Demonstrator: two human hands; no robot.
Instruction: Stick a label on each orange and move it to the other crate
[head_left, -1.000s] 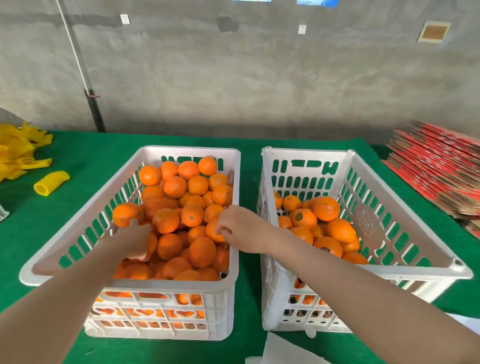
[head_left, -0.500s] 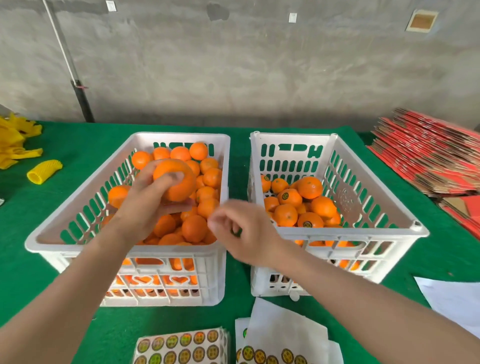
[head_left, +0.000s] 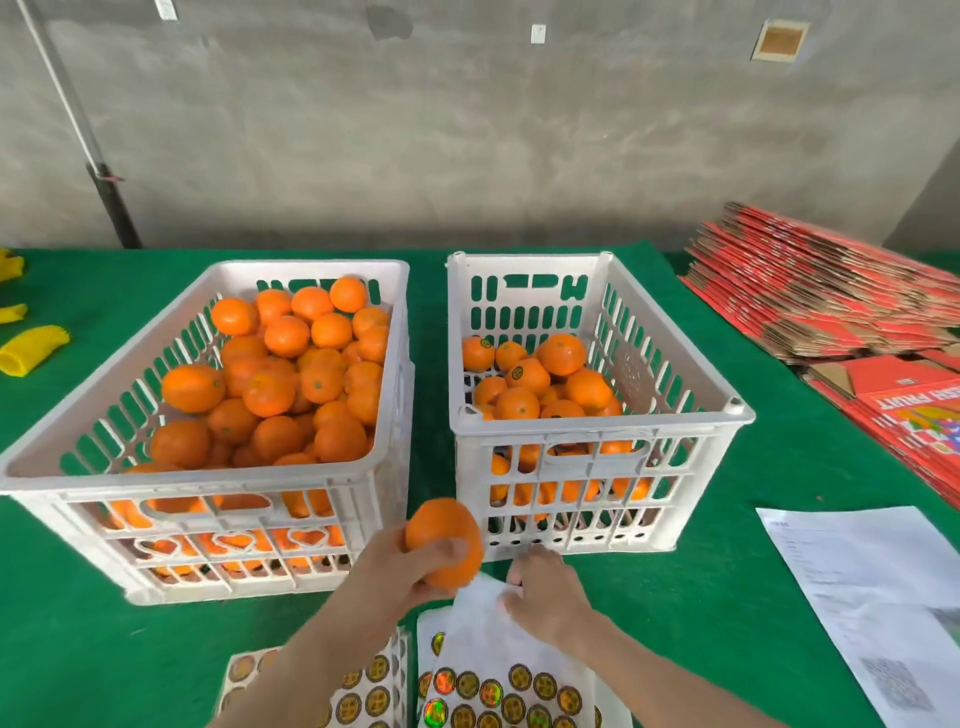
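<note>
Green desk (head_left: 675, 649): left hand (head_left: 389, 579) grips one orange (head_left: 441, 535) just in front of the gap between full crate (head_left: 192, 486) and part-filled crate (head_left: 597, 423). Right hand (head_left: 548, 597) pinches top edge of label sheet (head_left: 498, 649) beside it.

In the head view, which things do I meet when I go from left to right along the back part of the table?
yellow foam sleeve → fuller crate of oranges → second crate with fewer oranges → stack of flat red cartons

Left hand (head_left: 395, 566) raised, fingers curled round an orange (head_left: 441, 535); right hand (head_left: 545, 597) beside it, fingers pinching the label sheet (head_left: 483, 639)
</note>
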